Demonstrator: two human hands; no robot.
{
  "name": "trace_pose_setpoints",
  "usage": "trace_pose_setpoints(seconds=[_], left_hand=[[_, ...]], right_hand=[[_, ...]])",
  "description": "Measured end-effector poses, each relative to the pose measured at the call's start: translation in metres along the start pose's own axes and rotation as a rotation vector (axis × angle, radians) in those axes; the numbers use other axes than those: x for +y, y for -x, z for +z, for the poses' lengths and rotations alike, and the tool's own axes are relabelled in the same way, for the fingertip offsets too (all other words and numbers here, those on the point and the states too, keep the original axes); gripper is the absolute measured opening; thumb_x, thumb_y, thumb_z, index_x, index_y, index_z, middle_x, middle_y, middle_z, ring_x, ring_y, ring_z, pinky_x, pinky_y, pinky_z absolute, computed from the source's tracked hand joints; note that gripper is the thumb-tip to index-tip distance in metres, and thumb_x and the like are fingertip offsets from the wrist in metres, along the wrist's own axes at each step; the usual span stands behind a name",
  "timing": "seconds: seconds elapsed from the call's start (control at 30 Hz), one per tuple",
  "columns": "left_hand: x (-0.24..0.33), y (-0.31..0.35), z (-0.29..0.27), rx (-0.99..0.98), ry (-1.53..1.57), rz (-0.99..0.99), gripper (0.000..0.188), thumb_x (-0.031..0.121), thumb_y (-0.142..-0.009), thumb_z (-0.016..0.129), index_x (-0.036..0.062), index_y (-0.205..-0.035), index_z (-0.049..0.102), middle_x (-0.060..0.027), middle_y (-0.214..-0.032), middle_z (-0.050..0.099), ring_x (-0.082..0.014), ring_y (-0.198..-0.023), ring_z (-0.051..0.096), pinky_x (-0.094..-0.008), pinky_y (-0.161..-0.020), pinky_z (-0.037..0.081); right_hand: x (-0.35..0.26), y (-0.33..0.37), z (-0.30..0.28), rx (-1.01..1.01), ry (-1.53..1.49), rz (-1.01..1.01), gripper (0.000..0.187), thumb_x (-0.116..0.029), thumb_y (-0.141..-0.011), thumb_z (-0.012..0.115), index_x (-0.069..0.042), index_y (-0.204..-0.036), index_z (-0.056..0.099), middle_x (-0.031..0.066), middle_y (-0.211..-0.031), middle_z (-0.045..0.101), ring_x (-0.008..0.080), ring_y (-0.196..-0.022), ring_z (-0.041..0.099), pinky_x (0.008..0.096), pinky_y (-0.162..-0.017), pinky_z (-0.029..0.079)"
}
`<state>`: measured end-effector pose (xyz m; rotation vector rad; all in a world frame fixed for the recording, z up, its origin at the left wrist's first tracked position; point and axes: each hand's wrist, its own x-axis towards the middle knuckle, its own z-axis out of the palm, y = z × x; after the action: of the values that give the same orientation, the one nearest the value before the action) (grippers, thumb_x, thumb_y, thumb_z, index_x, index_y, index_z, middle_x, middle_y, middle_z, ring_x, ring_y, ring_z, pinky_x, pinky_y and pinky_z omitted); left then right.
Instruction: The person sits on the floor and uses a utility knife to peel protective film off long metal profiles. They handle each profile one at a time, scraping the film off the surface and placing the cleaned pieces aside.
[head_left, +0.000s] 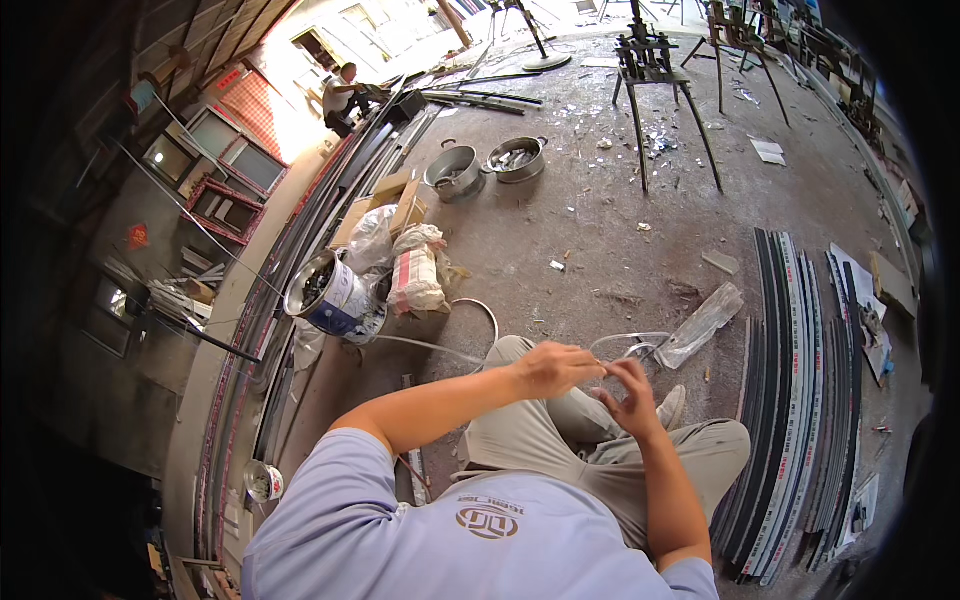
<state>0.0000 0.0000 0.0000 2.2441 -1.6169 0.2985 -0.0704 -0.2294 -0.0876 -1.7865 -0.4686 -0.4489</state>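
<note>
Both hands meet above my bent legs, fingertips close together. My left hand (pixel 556 369) is closed with its fingers pressed together, pointing right. My right hand (pixel 630 396) is closed in a pinch just beside it. Whatever lies between the fingertips is too small to make out. Just beyond the hands, a pale hose (pixel 625 337) curves over the floor beside a clear plastic bag (pixel 702 326) of long shape.
To the right lies a stack of long dark strips (pixel 790 400). At left stand a white and blue bucket (pixel 348 303) and a tied sack (pixel 417 281). Farther off are two metal pots (pixel 456 178), a machine on legs (pixel 645 60) and a seated person (pixel 343 97).
</note>
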Motion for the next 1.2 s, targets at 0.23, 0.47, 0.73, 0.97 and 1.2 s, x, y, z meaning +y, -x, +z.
trace_pose_setpoints(seconds=[0.23, 0.47, 0.73, 0.97, 1.2], left_hand=[[-0.006, 0.040, -0.026, -0.025, 0.014, -0.367, 0.042, 0.003, -0.086, 0.074, 0.0155, -0.125, 0.072, -0.0075, -0.103, 0.073, -0.0297, -0.089, 0.074, -0.0373, -0.072, 0.061], [-0.080, 0.176, -0.152, -0.065, -0.334, -0.752, 0.023, 0.009, -0.088, 0.077, 0.0106, -0.110, 0.077, -0.0139, -0.110, 0.076, -0.0368, -0.100, 0.073, -0.0449, -0.086, 0.058], [-0.059, 0.164, -0.189, -0.071, -0.588, -0.887, 0.035, 0.041, -0.092, 0.078, 0.0071, -0.088, 0.074, -0.0146, -0.091, 0.072, -0.0377, -0.088, 0.071, -0.0479, -0.074, 0.055], [0.025, 0.037, -0.055, -0.223, -0.291, -0.615, 0.020, 0.015, -0.081, 0.077, 0.0109, -0.100, 0.070, -0.0105, -0.097, 0.070, -0.0330, -0.094, 0.072, -0.0443, -0.078, 0.058], [0.072, 0.007, -0.033, -0.207, -0.021, -0.507, 0.025, 0.016, -0.083, 0.079, 0.0097, -0.105, 0.068, -0.0098, -0.100, 0.069, -0.0328, -0.095, 0.072, -0.0454, -0.079, 0.058]], right_hand=[[0.026, 0.008, -0.025, 0.182, -0.028, 0.132, 0.006, -0.001, -0.097, 0.069, 0.002, -0.092, 0.066, 0.0126, -0.088, 0.061, 0.0265, -0.080, 0.060, 0.0348, -0.074, 0.049], [0.100, 0.028, -0.092, 0.987, -0.709, 0.728, 0.026, -0.027, -0.110, 0.057, -0.007, -0.092, 0.060, 0.0026, -0.075, 0.060, 0.0135, -0.065, 0.056, 0.0292, -0.064, 0.047], [0.069, 0.016, -0.065, 0.581, -0.717, 0.770, 0.019, -0.026, -0.106, 0.067, -0.008, -0.102, 0.063, -0.0037, -0.070, 0.053, 0.0082, -0.055, 0.048, 0.0260, -0.051, 0.039], [0.022, 0.037, 0.007, -0.122, -0.537, 0.542, 0.050, -0.013, -0.095, 0.081, -0.010, -0.142, 0.064, -0.0079, -0.072, 0.046, 0.0035, -0.064, 0.040, 0.0232, -0.057, 0.032], [-0.019, 0.043, 0.029, -0.310, -0.712, 0.561, 0.031, -0.012, -0.098, 0.079, -0.007, -0.127, 0.070, -0.0101, -0.075, 0.052, 0.0017, -0.066, 0.040, 0.0223, -0.057, 0.031]])
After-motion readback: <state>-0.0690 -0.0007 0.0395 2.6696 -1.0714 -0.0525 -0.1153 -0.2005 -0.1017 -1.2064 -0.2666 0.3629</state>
